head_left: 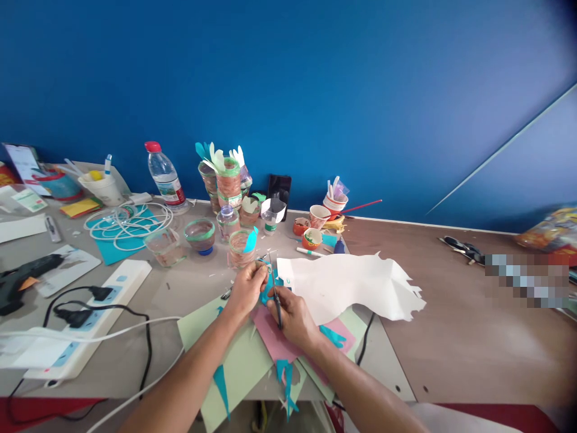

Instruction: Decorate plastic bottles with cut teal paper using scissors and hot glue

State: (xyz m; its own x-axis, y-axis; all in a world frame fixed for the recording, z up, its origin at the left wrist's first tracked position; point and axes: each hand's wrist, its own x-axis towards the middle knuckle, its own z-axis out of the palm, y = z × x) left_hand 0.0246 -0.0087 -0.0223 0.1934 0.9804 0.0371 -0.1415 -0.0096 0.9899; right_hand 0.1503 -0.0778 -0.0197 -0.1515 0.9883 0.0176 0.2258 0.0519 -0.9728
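My right hand is closed around the dark handles of a pair of scissors, whose blades point up and away from me. In my left hand a small piece of blue paper is pinched beside the blades. Whether the blades touch the paper I cannot tell. Under my hands lie a pink sheet and a pale green sheet. Blue scraps rest on them near the table's front edge. A white sheet with ragged edges spreads out right of my hands.
Twine-wrapped cups with paper petals stand near the blue wall, beside a red-capped bottle. Paper cups are behind the white sheet. To the left lie a power strip, a glue gun and a coiled white cable.
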